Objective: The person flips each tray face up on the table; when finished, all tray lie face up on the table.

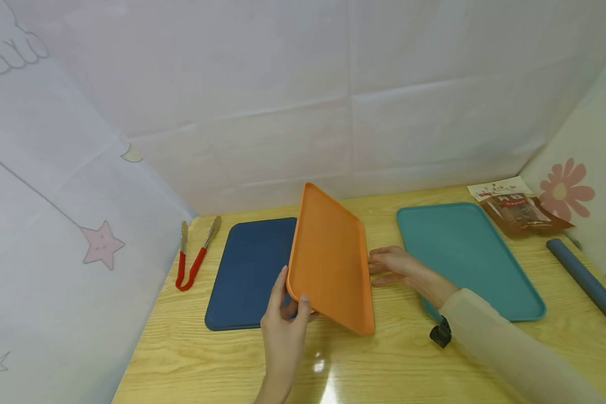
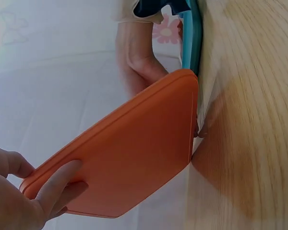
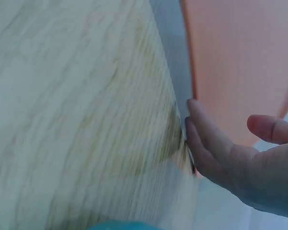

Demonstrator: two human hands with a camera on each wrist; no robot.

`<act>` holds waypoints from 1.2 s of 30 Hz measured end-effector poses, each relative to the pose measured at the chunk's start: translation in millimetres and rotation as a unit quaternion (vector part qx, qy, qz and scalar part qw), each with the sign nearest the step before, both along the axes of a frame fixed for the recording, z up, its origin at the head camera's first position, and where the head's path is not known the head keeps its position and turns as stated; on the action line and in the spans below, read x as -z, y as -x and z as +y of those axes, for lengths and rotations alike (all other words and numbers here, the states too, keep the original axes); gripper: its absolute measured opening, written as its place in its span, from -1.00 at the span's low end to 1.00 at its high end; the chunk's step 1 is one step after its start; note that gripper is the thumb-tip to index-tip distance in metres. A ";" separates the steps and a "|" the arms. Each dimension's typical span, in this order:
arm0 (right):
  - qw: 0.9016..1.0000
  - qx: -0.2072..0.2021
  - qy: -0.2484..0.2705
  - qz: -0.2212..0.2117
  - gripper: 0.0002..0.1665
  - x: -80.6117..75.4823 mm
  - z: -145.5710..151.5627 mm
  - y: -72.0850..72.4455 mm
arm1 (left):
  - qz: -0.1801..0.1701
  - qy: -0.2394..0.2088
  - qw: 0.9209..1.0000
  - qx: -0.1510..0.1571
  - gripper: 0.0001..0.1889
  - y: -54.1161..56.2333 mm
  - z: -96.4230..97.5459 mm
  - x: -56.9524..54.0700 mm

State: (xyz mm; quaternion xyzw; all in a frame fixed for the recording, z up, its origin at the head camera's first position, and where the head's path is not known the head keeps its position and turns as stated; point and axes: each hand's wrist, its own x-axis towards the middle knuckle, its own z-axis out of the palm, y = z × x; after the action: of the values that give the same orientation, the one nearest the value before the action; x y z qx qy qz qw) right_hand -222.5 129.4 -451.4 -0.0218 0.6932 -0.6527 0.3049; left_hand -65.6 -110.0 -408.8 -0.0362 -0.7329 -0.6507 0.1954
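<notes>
An orange tray (image 1: pixel 333 264) stands tilted over the table, its left side raised and its right edge low. My left hand (image 1: pixel 284 331) pinches the raised side near the front corner, the thumb on the inner face and the fingers on the underside (image 2: pixel 134 148). At the low right edge is my right hand (image 1: pixel 391 265), its fingers stretched out along the rim; in the right wrist view the fingertips (image 3: pixel 196 108) meet that edge. Partly behind the orange tray lies a dark blue tray (image 1: pixel 252 269). A teal tray (image 1: pixel 459 252) lies beneath the right forearm.
Red-handled tongs (image 1: pixel 192 266) lie spread at the table's left. On the right are a brown food packet (image 1: pixel 522 216) and a dark blue-grey roll (image 1: pixel 588 286). A small black object (image 1: pixel 440 334) sits at the right cuff. Printed cloth (image 1: pixel 283 112) hangs behind the table.
</notes>
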 end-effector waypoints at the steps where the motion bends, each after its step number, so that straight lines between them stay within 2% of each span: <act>1: 1.000 -0.002 -0.002 0.006 -0.27 0.1 -0.5 -0.6 | -0.016 -0.013 1.000 0.001 -0.38 0.3 -2.9 -0.6; 3: 0.999 -0.006 -0.021 0.030 -0.28 0.5 -0.8 -2.0 | -0.039 -0.041 0.998 0.010 -0.38 0.9 -8.0 -1.5; 7: 0.993 -0.014 -0.075 0.089 -0.28 3.9 1.6 -2.7 | -0.066 -0.058 0.996 0.020 -0.43 2.8 -14.8 -3.6; 11: 0.991 -0.014 -0.085 0.106 -0.24 6.6 8.3 -1.2 | -0.091 -0.079 0.991 0.057 -0.51 7.4 -21.2 -8.2; 15: 0.992 -0.021 -0.075 0.099 -0.21 5.9 18.4 -0.7 | -0.130 -0.087 0.982 0.107 -0.51 22.6 -33.4 -9.0; 20: 0.991 -0.035 -0.083 0.094 -0.20 3.8 26.7 -1.2 | -0.194 -0.081 0.966 0.148 -0.49 51.8 -51.7 2.1; 23: 0.990 -0.042 -0.092 0.098 -0.21 3.7 29.9 -1.4 | -0.222 -0.067 0.958 0.169 -0.47 65.2 -59.5 10.8; 26: 0.988 -0.043 -0.102 0.104 -0.22 4.1 33.8 -1.6 | -0.244 -0.043 0.952 0.181 -0.46 73.4 -64.1 17.8; 32: 0.987 -0.042 -0.099 0.118 -0.25 3.5 42.3 1.6 | -0.278 0.007 0.945 0.172 -0.48 85.5 -67.7 26.0; 36: 0.987 -0.022 -0.100 0.120 -0.24 1.3 44.4 6.1 | -0.284 0.040 0.943 0.166 -0.49 96.4 -66.8 29.8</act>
State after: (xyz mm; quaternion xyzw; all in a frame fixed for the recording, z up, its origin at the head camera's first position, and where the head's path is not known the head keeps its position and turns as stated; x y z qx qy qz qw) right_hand -228.6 173.8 -452.7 -0.0847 0.7859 -0.5661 0.2341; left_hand -162.0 -176.8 -438.7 0.0207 -0.7672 -0.6270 -0.1336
